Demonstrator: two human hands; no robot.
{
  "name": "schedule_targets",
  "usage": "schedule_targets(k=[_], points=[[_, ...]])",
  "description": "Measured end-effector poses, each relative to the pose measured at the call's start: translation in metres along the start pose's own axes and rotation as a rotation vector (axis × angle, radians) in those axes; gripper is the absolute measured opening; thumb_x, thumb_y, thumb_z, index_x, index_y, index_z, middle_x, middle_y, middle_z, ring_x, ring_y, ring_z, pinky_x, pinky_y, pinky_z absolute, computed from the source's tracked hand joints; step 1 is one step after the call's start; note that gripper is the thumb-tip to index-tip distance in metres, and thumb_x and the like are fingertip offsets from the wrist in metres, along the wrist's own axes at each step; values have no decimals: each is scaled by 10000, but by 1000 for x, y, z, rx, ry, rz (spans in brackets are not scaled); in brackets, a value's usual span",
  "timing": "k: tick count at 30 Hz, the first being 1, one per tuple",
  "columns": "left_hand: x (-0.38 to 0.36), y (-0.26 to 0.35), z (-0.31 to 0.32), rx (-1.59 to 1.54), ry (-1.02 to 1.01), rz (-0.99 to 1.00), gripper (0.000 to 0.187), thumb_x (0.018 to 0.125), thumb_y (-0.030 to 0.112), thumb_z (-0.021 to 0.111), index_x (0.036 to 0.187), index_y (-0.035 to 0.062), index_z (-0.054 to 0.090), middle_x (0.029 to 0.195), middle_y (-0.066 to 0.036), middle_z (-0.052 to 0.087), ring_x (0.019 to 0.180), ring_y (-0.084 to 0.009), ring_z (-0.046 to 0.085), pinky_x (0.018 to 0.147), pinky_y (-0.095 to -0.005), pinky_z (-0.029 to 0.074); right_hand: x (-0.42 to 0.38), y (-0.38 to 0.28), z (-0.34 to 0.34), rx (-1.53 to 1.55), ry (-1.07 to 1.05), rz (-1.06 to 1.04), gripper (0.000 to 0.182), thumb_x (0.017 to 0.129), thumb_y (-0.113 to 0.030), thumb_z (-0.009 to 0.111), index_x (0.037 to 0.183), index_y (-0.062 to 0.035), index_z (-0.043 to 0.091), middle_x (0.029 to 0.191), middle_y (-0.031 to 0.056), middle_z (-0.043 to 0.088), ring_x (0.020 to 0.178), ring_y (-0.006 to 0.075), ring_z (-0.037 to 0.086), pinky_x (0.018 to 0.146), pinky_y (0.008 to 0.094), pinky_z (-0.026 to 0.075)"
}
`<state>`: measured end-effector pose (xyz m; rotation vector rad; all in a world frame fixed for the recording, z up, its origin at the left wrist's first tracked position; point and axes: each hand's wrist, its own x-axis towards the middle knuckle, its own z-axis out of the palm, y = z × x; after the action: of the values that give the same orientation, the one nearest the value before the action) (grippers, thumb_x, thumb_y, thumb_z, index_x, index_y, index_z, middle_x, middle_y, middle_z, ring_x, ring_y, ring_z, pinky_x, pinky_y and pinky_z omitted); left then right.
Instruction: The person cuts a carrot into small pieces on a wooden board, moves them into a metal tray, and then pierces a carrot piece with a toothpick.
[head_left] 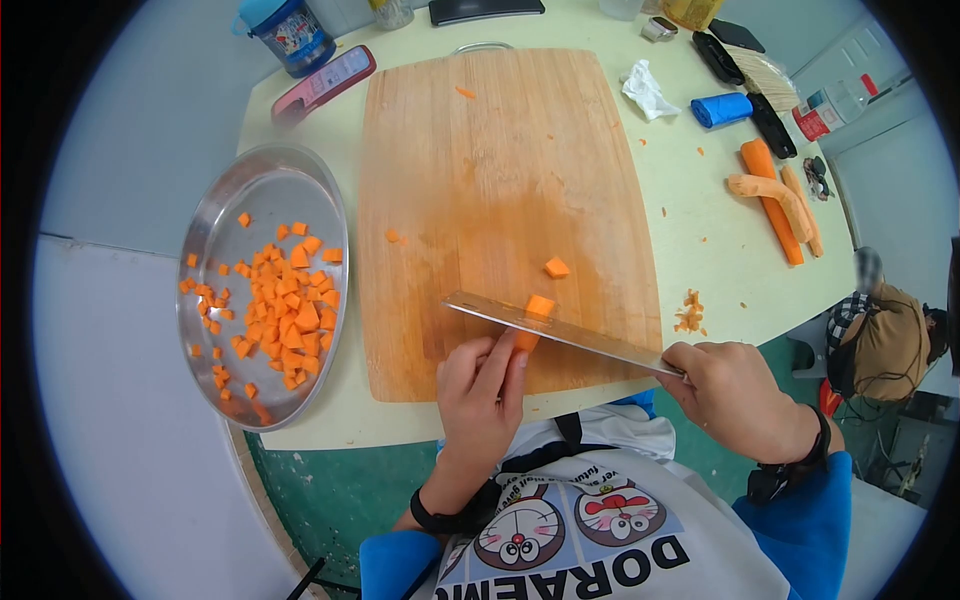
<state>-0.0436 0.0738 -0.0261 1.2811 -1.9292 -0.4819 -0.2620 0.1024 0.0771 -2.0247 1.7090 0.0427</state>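
1. Right hand (728,395), lower right of frame: fingers curled shut around handle end of knife (600,345); handle mostly hidden in grip.
2. Left hand (482,385), lower centre: fingers bent, only slightly apart, with tips and thumb on lower end of carrot piece (525,341). Contact between fingertips and blade: cannot tell.
3. Carrot piece at lower centre of frame, on cutting board (500,180); blade slanting across it, orange visible on both sides. Depth of cut unclear.
4. Loose carrot chunk (557,267) on board, just above blade, apart from it.
5. Oval metal tray (275,180) at left of frame, holding many carrot cubes (285,310), mostly heaped toward its lower right, some scattered.
6. Whole carrots (780,225), crossed, at right of frame; orange scraps (690,312) below and left of them, beside board.
7. Upper right: crumpled tissue (648,90), blue roll (721,109). Upper left: red-edged phone (325,83).
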Motion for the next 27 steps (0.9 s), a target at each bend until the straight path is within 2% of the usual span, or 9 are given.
schedule_targets(k=[13, 19, 21, 23, 27], points=[[-1, -2, 1, 55, 8, 47, 277, 725, 53, 693, 997, 28, 649, 851, -57, 528, 694, -177, 483, 619, -289, 369, 16, -11, -10, -45, -106, 88, 182, 836, -187, 576, 748, -32, 540, 533, 127, 545, 504, 290, 572, 470, 372, 464], [0, -6, 1, 32, 22, 78, 318, 725, 103, 695, 1027, 34, 625, 847, -47, 512, 703, -172, 506, 624, -302, 365, 9, -12, -16, 65, 3, 76, 199, 829, -199, 601, 734, -31, 552, 538, 125, 548, 490, 284, 566, 456, 363, 448], [-1, -4, -1, 18, 18, 75, 329, 716, 99, 703, 1029, 35, 622, 850, -49, 514, 708, -172, 507, 628, -303, 368, 5, -16, -18, 97, 106, 86, 166, 799, -175, 630, 744, -34, 561, 556, 112, 551, 500, 272, 567, 458, 351, 445], [-3, 1, -5, -221, 58, -122, 299, 689, 30, 712, 978, 25, 636, 881, -70, 531, 737, -209, 520, 700, -299, 416, 0, -17, -18, 91, 111, 83, 153, 788, -169, 638, 754, -39, 565, 568, 104, 555, 505, 269, 566, 459, 345, 446], [-4, -7, -2, -135, 98, -5, 332, 665, 71, 736, 977, 50, 622, 901, -40, 531, 698, -180, 499, 635, -308, 370, -3, -14, -12, 86, 108, 1, 142, 767, -165, 650, 755, -56, 561, 580, 86, 550, 508, 266, 559, 457, 342, 443]])
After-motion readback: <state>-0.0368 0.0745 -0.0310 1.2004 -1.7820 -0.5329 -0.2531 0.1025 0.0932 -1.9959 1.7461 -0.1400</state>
